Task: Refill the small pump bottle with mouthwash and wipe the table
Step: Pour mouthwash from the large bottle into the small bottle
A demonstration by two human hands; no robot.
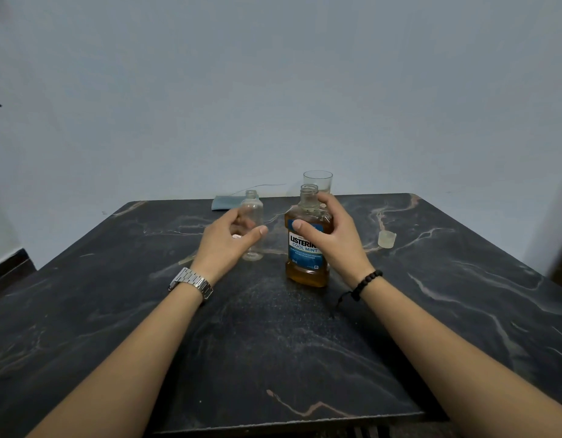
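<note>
A small clear bottle (253, 213) without its pump stands upright and uncapped on the dark marble table (273, 336). My left hand (229, 245) curls around it, thumb in front and fingers behind the glass. To its right stands the amber mouthwash bottle (306, 263) with a blue label, its neck open. My right hand (333, 238) grips its upper half, with the thumb pressed on the label. The mouthwash fills the bottle up to its shoulder.
A pale translucent cap (387, 240) lies on the table right of the mouthwash bottle. An empty drinking glass (317, 181) stands behind it at the far edge. A folded blue cloth (224, 202) lies at the far edge behind the small bottle. A wall rises just beyond.
</note>
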